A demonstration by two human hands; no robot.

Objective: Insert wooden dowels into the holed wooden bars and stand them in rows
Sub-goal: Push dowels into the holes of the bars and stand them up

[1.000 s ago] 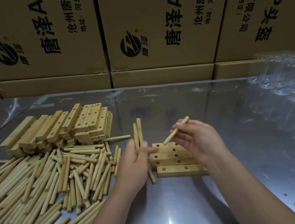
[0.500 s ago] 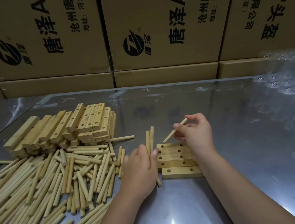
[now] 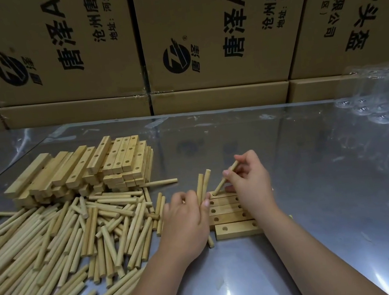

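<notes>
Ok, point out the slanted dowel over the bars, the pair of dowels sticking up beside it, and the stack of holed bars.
slanted dowel (image 3: 219, 186), head view, lower shaft
pair of dowels (image 3: 206, 180), head view, upper shafts
stack of holed bars (image 3: 124, 153), head view, top face

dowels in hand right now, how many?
3: a dowel pair in the left hand; one dowel in the right hand, aimed at the farthest bar. Others may be hidden.

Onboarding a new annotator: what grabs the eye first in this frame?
A sprawling pile of pale round wooden dowels covers the left of the shiny metal table, a stack of holed wooden bars behind it. At centre the right hand pinches one dowel, tilted, tip at a flat row of holed bars; the left hand grips more dowels. Brown printed cardboard boxes wall the back.
</notes>
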